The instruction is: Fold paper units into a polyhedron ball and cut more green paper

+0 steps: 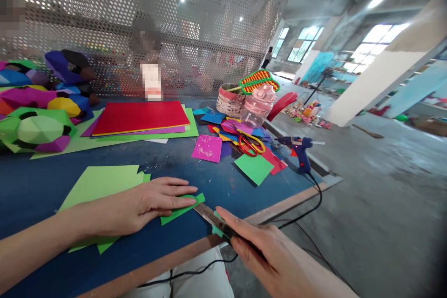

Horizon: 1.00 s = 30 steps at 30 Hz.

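Observation:
My left hand [157,205] lies flat, fingers stretched out, over a narrow folded strip of green paper [176,214] on the blue tabletop. Under its wrist and forearm spread light green paper sheets [101,186]. My right hand [258,251] is wrapped round a utility knife [218,223] at the table's front edge. The knife's blade points left, its tip at the right end of the green strip, close to my left fingertips. Whether the blade touches or sits inside the fold I cannot tell.
Behind lie a stack of coloured sheets [139,118], paper scraps, scissors [249,144], a pink bottle [256,107] and a basket [228,100]. A blue glue gun [302,151] stands at the right edge, its cord hanging down. Paper polyhedra [38,128] fill the left.

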Tool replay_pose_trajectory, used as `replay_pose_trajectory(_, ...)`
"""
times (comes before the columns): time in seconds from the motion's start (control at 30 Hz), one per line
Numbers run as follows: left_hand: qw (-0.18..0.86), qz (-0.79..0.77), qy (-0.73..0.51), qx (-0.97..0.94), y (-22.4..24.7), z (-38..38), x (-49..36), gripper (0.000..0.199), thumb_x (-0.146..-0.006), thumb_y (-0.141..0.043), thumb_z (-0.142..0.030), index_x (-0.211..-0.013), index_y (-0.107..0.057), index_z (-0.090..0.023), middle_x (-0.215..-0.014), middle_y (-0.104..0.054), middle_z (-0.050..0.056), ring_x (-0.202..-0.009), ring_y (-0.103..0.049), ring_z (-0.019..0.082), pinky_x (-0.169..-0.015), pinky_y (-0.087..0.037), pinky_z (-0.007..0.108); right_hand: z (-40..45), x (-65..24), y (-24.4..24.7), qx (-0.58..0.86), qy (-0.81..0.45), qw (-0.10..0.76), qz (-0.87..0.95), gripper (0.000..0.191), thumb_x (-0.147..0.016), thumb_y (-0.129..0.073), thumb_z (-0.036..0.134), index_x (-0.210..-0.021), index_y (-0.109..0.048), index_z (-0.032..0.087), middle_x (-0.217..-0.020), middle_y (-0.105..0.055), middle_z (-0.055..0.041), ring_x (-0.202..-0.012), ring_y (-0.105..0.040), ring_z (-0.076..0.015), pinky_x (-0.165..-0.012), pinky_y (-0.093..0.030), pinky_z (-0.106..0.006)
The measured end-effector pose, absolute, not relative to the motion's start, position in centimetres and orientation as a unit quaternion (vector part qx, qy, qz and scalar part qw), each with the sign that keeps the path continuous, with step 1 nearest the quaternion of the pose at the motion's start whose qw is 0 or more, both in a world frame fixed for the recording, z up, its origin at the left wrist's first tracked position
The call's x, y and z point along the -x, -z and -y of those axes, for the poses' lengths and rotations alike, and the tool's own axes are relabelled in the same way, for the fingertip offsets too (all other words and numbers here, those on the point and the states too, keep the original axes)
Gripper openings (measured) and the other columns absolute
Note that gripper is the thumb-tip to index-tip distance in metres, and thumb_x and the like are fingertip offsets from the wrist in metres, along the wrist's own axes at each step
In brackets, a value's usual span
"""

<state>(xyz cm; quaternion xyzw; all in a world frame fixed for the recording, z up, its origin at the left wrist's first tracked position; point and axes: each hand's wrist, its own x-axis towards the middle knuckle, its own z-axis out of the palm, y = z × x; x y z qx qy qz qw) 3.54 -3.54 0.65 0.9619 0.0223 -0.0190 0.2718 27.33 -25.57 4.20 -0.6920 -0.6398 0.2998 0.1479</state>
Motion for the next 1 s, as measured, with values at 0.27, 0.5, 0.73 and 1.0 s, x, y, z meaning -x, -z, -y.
replay_pose_trajectory(0.27,0.201,-0.015,0.038,-0.979,-1.8,2.6,-4.5,0.057,-0.108,-0.042,-0.027,-0.153,-0.030,-0.058,-0.169,-0.020,-0.013,-0.158,-0.010,0.032,-0.125,-0.007,0.067,24.5,-28.5,-5.8,0.687,-0.314,0.122,0.644,0.048,-0.105,-0.043,0.039,-0.153,-0.048,0.038,-0.101,-0.077,-0.0027,-0.086,-0.071,-0.0182,-0.078,-0.053,-0.025)
replay_pose_trajectory(0.5,0.215,-0.016,0.042,-0.976,-1.4,2.2,-4.3,0.048,-0.109,-0.040,-0.043,-0.153,-0.030,-0.057,-0.170,-0.016,-0.012,-0.158,-0.009,0.030,-0.127,0.003,0.061,24.6,-28.9,-5.3,0.690,-0.354,0.114,0.621,0.049,-0.106,-0.039,0.044,-0.155,-0.044,0.036,-0.105,-0.075,-0.0033,-0.080,-0.067,-0.0154,-0.077,-0.051,-0.024)
replay_pose_trajectory(0.73,0.218,-0.017,0.044,-0.975,-1.5,2.3,-4.4,0.048,-0.108,-0.042,-0.042,-0.153,-0.031,-0.056,-0.170,-0.017,-0.010,-0.158,-0.012,0.031,-0.125,0.001,0.065,24.8,-28.3,-5.5,0.695,-0.358,0.125,0.611,0.049,-0.105,-0.042,0.037,-0.153,-0.047,0.035,-0.100,-0.077,-0.0029,-0.066,-0.065,-0.0129,-0.074,-0.054,-0.023)
replay_pose_trajectory(1.0,0.221,-0.012,0.021,-0.975,-1.9,2.5,-4.2,0.056,-0.105,-0.051,-0.030,-0.153,-0.035,-0.053,-0.168,-0.024,-0.007,-0.157,-0.017,0.033,-0.126,-0.004,0.065,24.8,-27.9,-5.6,0.692,-0.360,0.151,0.608,0.048,-0.105,-0.045,0.034,-0.152,-0.048,0.035,-0.127,-0.074,-0.0036,-0.110,-0.070,-0.0191,-0.097,-0.053,-0.028)
